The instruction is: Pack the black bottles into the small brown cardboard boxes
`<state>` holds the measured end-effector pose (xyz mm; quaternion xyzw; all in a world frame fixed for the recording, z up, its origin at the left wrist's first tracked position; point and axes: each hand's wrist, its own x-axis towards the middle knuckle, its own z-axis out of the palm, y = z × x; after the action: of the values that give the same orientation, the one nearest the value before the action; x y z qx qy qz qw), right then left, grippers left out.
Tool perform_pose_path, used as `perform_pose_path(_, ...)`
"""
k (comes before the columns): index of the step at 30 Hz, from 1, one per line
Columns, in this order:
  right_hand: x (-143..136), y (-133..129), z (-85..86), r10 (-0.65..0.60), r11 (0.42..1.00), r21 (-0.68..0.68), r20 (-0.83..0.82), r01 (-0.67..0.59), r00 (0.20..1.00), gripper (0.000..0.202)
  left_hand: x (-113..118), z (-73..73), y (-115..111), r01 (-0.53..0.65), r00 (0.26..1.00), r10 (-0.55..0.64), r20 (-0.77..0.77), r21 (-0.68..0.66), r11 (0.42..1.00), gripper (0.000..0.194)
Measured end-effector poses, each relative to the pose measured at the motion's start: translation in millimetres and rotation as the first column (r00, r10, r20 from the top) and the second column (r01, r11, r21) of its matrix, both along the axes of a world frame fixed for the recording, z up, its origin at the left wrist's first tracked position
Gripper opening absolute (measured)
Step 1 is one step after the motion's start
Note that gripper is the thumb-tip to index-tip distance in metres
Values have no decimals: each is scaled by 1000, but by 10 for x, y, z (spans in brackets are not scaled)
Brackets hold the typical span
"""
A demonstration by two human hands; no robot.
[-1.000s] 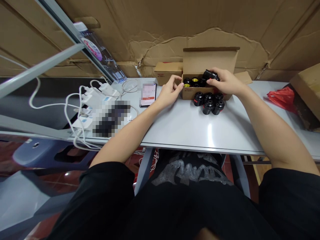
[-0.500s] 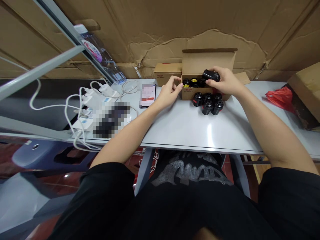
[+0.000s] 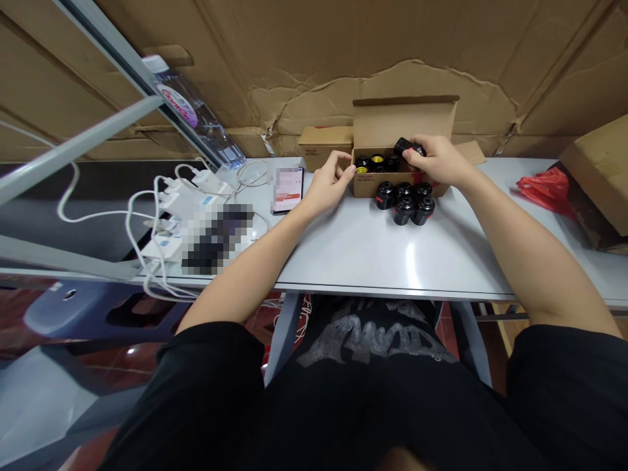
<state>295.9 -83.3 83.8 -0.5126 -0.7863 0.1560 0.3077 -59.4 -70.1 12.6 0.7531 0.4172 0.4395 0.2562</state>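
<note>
An open cardboard box (image 3: 387, 186) stands at the back of the table, its lid (image 3: 403, 125) raised. Inside it sit several black cylinder-shaped parts (image 3: 377, 163), some with a yellow ring showing. My left hand (image 3: 331, 180) is at the box's left side, thumb and fingers closed about its front corner. Over the box's right half, my right hand (image 3: 436, 157) grips one black cylinder-shaped part (image 3: 402, 145), tilted, by its right end. Several more such parts with red marks (image 3: 403, 209) stand in a cluster on the table against the box's front.
A smaller closed carton (image 3: 324, 147) and a phone (image 3: 288, 190) lie left of the box. Further left are white power strips with cables (image 3: 189, 203) and a water bottle (image 3: 201, 121) by the metal frame. A red plastic bag (image 3: 547, 190) and a large carton (image 3: 601, 170) are at right.
My right hand has shifted slightly, and the black part in it now tilts down more at its right end. My left hand stays at the box's corner. The view has moved a little.
</note>
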Motion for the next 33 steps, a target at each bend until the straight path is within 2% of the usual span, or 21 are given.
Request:
perform_pose_path(4,25,29,-36,-26,1000,10,36,26,999,45,4,4,1,6,1000,-6,12,-4,1000,43)
perform_pose_path(10,31,88,-57,37,998,53,25,-38,999,62,9,20,-25,6,1000,-6,9,-6,1000,56)
perform_pose_path(14,38,103,-83,105,994,41,1,-105,995,76,3,11,-17,-10,1000,10,-2,-1,1000,46)
perform_pose_path(18,45,112,-112,118,992,48,-11,-117,993,86,1,-12,3,-17,1000,17,6,8,1000,39)
perform_pose_path(25,32,81,-87,78,997,26,14,-78,997,75,8,-42,28,-8,999,7,31,17,1000,41)
perform_pose_path(33,8,69,-73,73,993,86,34,-75,997,59,1,-42,32,-7,1000,7,19,15,1000,44)
